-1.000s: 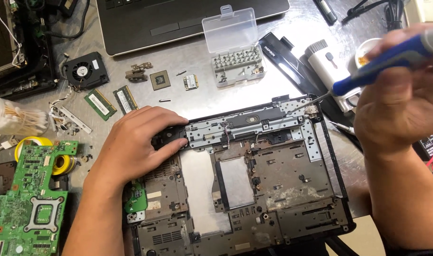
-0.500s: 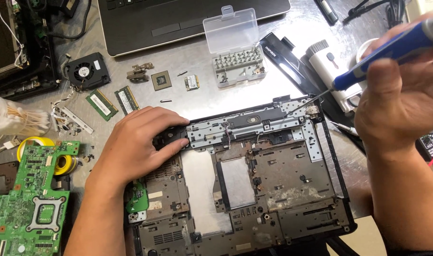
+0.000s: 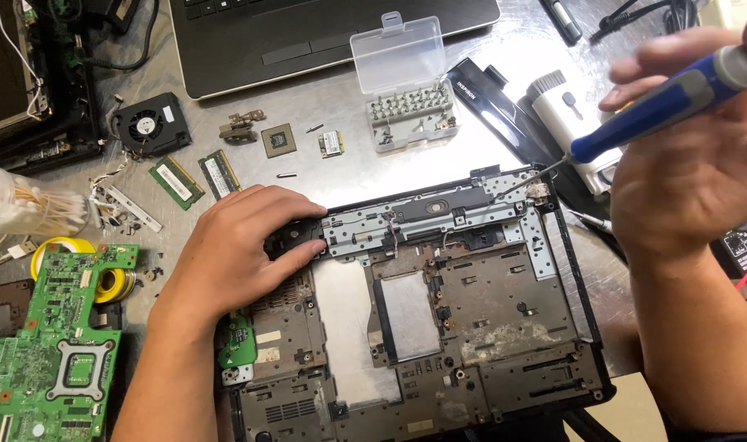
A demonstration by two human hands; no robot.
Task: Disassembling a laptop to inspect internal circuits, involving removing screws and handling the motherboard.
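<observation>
Stripped laptop base (image 3: pixel 439 327) lies nearest on the tabletop (image 3: pixel 340 176), left hand (image 3: pixel 242 245) flat, fingers spread on its upper-left corner, right hand (image 3: pixel 684 172) grip wrapped around blue screwdriver (image 3: pixel 660 102), tip at the top-right hinge corner, bit case (image 3: pixel 410 115) beyond.

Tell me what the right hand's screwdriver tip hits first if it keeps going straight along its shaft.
The right hand holds a blue-handled screwdriver angled down and left. Its tip sits at the metal bracket in the laptop base's top right corner, so it would likely meet that first; depth is unclear.
</observation>
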